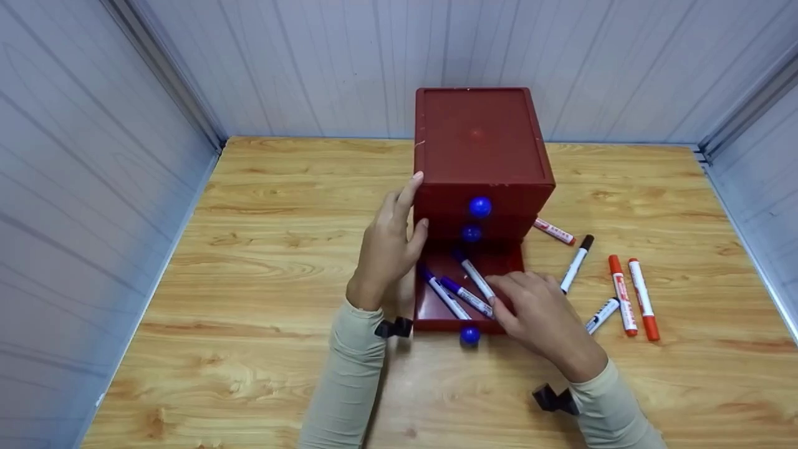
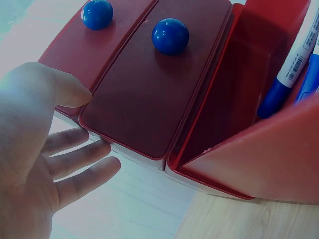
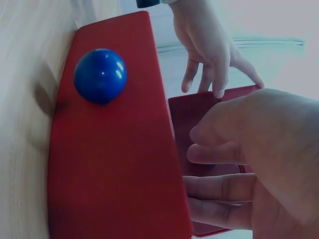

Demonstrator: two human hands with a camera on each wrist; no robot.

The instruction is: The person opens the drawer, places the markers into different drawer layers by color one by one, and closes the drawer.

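Observation:
A dark red drawer cabinet (image 1: 480,137) with blue ball knobs stands on the table, its bottom drawer (image 1: 430,325) pulled out. My left hand (image 1: 388,249) rests at the cabinet's left side, thumb by the front edge, fingers extended. Inside the drawer lie a white marker (image 1: 477,279) with a dark blue cap and two more blue-capped markers, one a white marker (image 1: 446,297) at the left, the other a marker (image 1: 467,297) in the middle. My right hand (image 1: 541,318) reaches over the drawer's right side, fingertips by the first marker's near end. No marker shows between its fingers in the right wrist view.
Right of the cabinet lie a red marker (image 1: 555,231), a black-capped marker (image 1: 576,265), a white marker (image 1: 602,315), a red-capped marker (image 1: 623,296) and another red-capped marker (image 1: 643,299). Pale panels (image 1: 312,62) wall the wooden table (image 1: 280,249) at back and sides.

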